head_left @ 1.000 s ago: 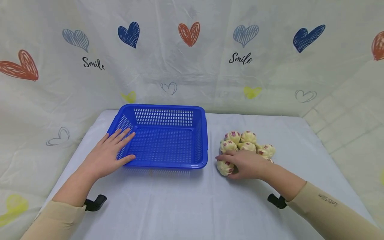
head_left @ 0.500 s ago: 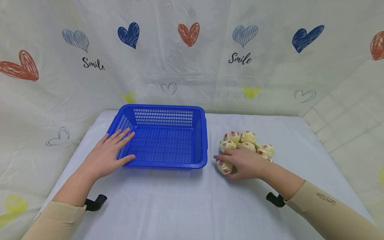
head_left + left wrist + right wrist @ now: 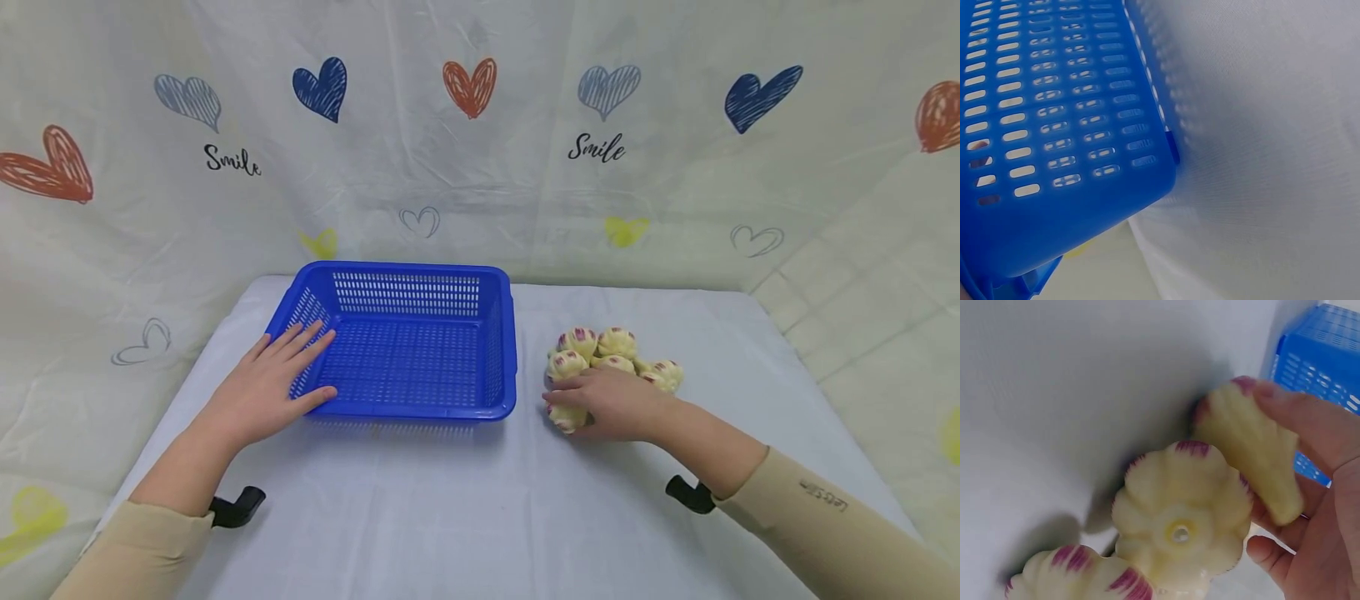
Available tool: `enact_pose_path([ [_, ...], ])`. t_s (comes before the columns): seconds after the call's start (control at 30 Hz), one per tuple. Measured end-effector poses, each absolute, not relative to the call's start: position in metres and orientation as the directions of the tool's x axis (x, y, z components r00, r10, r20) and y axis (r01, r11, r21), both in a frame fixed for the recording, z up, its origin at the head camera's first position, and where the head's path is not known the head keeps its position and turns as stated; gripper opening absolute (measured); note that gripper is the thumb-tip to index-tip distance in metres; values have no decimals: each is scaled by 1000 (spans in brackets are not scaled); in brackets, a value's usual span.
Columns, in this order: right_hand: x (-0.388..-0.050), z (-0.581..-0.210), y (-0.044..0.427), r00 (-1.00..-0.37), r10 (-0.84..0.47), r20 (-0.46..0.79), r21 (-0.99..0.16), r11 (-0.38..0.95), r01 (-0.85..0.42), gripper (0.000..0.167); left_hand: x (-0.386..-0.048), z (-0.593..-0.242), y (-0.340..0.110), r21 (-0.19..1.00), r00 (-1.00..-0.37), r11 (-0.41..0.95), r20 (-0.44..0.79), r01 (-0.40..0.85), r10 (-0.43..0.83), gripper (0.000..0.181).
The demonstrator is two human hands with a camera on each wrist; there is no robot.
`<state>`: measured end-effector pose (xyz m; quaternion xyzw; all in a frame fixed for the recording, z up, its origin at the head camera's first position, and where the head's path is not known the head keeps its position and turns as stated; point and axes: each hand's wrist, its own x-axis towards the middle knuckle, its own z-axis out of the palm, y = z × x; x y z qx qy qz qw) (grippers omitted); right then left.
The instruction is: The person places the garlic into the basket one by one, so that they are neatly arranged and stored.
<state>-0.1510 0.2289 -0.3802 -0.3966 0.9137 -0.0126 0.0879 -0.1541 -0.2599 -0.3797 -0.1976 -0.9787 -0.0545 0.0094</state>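
Right hand [image 3: 615, 404], right of centre, grips one garlic bulb [image 3: 566, 417], edged slightly toward the other bulbs [image 3: 617, 342] since half a second ago; it remains outside the basket [image 3: 412, 412]. Left hand [image 3: 262, 387], fingers spread, overlies the basket's left edge.

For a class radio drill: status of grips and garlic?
Left grip over basket rim; right grip holding one garlic. Others bunched beside it. Nothing seen between garlic and basket.
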Motion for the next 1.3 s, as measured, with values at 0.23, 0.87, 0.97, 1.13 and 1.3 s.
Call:
enact_pose_path([
  [0.23, -150, -377, 229, -686, -709, -163, -135, 705, -696, 40, -153, -380, -260, 113, -920, 913, 42, 392, 389, 85],
  [0.87, -143, -370, 261, -763, -643, -62, -217, 755, -619, 33, -156, -378, -263, 96, -900, 895, 42, 435, 433, 88],
  [0.97, -143, -375, 264, -737, -676, -7, -223, 720, -658, 29, -155, -380, -263, 100, -902, 896, 43, 432, 430, 87],
  [1.13, -146, -381, 265, -668, -741, 74, -220, 641, -735, 25, -155, -381, -264, 111, -902, 895, 44, 431, 429, 86],
  [1.3, -149, -382, 266, -634, -763, 126, -194, 608, -770, 25, -156, -381, -263, 109, -900, 894, 59, 435, 431, 85],
])
